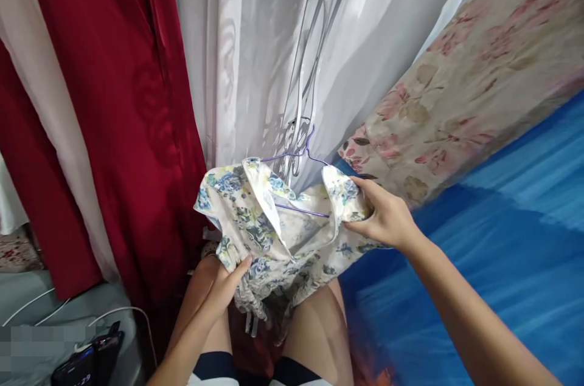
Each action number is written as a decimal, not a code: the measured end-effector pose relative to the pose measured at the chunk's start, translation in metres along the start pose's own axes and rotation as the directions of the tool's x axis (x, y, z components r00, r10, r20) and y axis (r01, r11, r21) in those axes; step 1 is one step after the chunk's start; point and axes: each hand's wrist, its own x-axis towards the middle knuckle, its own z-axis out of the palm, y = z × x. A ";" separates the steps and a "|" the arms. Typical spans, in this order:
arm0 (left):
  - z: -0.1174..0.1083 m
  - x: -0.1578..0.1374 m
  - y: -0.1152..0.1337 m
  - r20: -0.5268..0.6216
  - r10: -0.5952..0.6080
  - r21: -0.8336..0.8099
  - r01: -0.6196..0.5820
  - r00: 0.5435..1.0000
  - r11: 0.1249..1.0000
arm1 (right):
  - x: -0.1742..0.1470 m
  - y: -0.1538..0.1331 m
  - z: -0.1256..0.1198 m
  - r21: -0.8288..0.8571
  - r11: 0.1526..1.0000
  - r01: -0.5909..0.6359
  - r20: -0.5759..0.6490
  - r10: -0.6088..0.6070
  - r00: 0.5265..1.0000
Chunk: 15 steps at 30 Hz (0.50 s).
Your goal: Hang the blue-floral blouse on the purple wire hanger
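A white blouse with blue and yellow flowers [255, 216] hangs on a thin purple hanger [303, 213] above my thighs. The hanger's hook sticks up out of the open neckline. My left hand [230, 279] pinches the blouse's lower left side, thumb on top of the cloth. At the right shoulder, my right hand [385, 213] grips the fabric between thumb and fingers. Gathered cloth droops between my knees, and its lower end is in shadow.
White curtains [264, 58] hang straight ahead, with red curtains [118, 100] on the left. To the right are a floral cloth [456, 100] and a blue sheet [479, 252]. A phone [75, 368] and white cables [121, 310] lie on a grey surface at lower left.
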 end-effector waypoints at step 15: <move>-0.009 -0.065 -0.014 -0.086 0.000 0.215 0.019 0.996 0.977 | -0.128 -0.193 0.132 0.862 0.048 -0.505 0.359 0.647 0.673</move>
